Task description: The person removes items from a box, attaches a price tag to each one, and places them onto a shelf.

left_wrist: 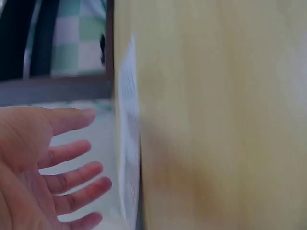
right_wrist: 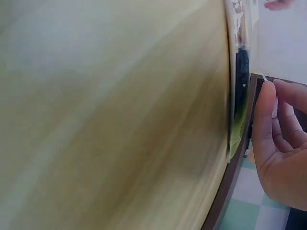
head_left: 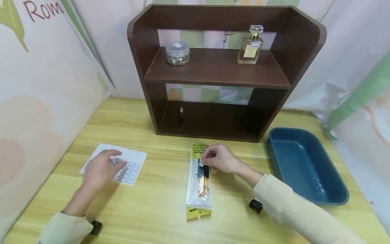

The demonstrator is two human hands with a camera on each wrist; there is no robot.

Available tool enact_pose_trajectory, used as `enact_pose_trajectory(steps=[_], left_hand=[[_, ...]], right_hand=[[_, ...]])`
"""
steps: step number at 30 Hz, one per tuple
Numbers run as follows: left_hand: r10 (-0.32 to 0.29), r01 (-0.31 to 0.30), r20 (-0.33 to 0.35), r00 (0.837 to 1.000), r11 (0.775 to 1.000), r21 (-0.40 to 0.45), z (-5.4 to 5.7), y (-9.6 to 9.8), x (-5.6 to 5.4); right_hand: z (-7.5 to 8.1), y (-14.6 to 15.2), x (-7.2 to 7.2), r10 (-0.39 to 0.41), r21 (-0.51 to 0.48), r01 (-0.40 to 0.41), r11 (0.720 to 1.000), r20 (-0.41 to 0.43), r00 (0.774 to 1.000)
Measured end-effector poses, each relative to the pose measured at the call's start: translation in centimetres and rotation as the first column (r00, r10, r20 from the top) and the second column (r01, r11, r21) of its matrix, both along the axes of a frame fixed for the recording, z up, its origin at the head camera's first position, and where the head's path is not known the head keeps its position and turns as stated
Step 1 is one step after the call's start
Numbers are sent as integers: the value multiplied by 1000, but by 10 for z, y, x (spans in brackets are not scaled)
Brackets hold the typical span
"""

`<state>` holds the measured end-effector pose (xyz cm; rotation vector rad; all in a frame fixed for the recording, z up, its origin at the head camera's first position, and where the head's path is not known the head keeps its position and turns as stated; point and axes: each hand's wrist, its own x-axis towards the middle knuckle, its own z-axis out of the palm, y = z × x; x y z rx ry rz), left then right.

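Observation:
My right hand (head_left: 220, 158) pinches a small white sticker (head_left: 201, 164) between thumb and forefinger, over a clear packet of paintbrushes (head_left: 199, 189) with yellow ends. In the right wrist view the same hand (right_wrist: 283, 139) stands just off the packet (right_wrist: 241, 81), with the sticker's thin edge (right_wrist: 264, 77) at the fingertips. My left hand (head_left: 100, 169) hovers over a white sheet of blue-bordered labels (head_left: 131, 171), its fingers parted. The left wrist view shows that hand (left_wrist: 43, 167) holding nothing, beside the sheet (left_wrist: 128, 143).
Behind the packet stands a dark brown shelf (head_left: 213, 73). It bears a clear lidded jar (head_left: 177, 54), a perfume bottle (head_left: 251, 47) and, on the lower level, a black pen-like item (head_left: 181, 118). A blue plastic basin (head_left: 304, 162) sits at the right of the wooden table (head_left: 152, 210).

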<state>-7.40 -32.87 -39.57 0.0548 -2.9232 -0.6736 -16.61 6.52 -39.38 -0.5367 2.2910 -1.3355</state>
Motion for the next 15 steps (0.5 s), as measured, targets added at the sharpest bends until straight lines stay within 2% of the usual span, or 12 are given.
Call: enact_pose_trajectory(steps=[4,8,10,15], left_hand=[[-47,44,16,999,984,173,-1,30,-9],[-100,77,54,993,940,334,-6,60,-18],[-129,85,74,989,901,425,-9,74,-21],[-198,80,121,973,776,625,-11,110,-25]], right_hand=[[-3,3,2,-24,-1,24,1000,20,1000],[-4,5,5,-40,5,40,999,25,999],[-5,7,5,-48,13,48,999,27,998],[-8,10,7,-66,26,65,998,40,997]])
